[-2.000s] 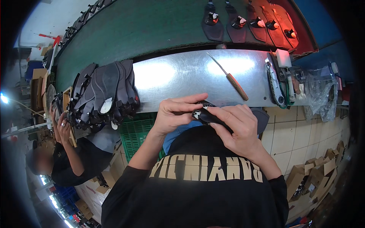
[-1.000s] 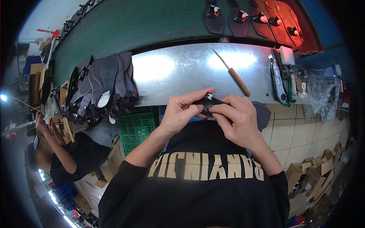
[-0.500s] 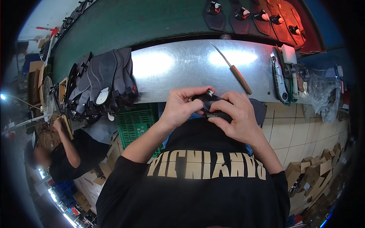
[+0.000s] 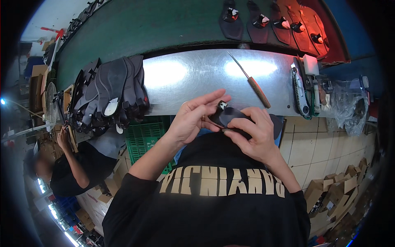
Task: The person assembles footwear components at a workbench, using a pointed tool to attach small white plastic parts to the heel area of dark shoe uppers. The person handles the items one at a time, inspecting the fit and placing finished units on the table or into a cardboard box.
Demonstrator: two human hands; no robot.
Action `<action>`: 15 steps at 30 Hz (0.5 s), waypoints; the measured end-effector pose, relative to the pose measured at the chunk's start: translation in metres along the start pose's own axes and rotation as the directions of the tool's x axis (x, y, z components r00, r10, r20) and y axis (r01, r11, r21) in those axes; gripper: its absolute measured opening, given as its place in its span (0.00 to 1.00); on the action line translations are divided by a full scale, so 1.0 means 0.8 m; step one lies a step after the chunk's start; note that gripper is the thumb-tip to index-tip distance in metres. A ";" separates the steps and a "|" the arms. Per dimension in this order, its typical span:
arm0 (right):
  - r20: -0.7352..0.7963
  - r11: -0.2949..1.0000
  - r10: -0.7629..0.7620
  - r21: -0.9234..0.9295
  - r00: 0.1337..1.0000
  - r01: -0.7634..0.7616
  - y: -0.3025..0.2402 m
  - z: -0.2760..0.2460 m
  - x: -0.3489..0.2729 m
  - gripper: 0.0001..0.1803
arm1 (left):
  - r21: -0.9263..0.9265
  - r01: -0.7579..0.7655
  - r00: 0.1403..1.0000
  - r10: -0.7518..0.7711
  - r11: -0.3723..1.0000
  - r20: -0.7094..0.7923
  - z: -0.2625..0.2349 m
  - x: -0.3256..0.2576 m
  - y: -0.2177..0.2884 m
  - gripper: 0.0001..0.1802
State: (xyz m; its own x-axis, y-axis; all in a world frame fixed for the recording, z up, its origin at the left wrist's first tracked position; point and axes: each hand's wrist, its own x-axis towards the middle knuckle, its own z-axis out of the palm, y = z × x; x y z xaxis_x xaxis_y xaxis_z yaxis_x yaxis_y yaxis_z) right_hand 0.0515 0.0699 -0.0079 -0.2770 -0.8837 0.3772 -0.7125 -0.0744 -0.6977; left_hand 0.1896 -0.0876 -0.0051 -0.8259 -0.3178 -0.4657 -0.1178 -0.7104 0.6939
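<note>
Just over the near edge of the metal bench, my right hand (image 4: 257,133) pinches a dark sandal part (image 4: 226,117) between thumb and fingers. A small shiny piece with white on it sticks up at its far left end. My left hand (image 4: 193,117) is against that end, its upper fingers stretched out and apart; the lower fingertips reach partly beneath the part. Beyond my right hand lies an awl (image 4: 257,90) with a wooden handle, its metal spike pointing away and to the left.
A pile of dark sandal pieces (image 4: 111,88) overhangs the metal bench (image 4: 193,86) at left. A utility knife (image 4: 300,90) lies at right, beside a clear plastic bag (image 4: 349,107). Several sandals (image 4: 232,22) rest on the green surface (image 4: 164,24). Another person (image 4: 82,164) works at left, beyond a green crate (image 4: 144,138).
My left hand has loosened from the sandal part and its fingers have straightened. My right hand keeps its pinch. The view has shifted slightly.
</note>
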 end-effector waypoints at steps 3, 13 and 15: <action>-0.066 0.999 -0.006 -0.033 0.998 0.004 -0.004 0.004 0.000 0.13 | 0.125 -0.039 0.999 0.039 0.991 0.004 -0.003 0.001 -0.004 0.25; -0.098 0.990 0.139 0.009 0.986 -0.138 -0.009 0.004 -0.005 0.09 | 0.298 0.094 0.990 -0.121 0.950 0.075 -0.015 -0.002 -0.008 0.17; -0.101 0.991 0.132 0.009 0.986 -0.132 -0.008 0.008 -0.006 0.09 | 0.306 0.095 0.990 -0.123 0.947 0.071 -0.012 -0.003 -0.009 0.16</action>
State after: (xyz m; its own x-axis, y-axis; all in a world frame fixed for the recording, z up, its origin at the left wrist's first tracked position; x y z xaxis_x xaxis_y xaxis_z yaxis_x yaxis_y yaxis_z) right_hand 0.0614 0.0718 -0.0088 -0.4321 -0.8347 0.3413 -0.6640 0.0384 -0.7468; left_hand 0.1975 -0.0880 -0.0144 -0.8422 -0.1829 -0.5071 -0.3591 -0.5113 0.7808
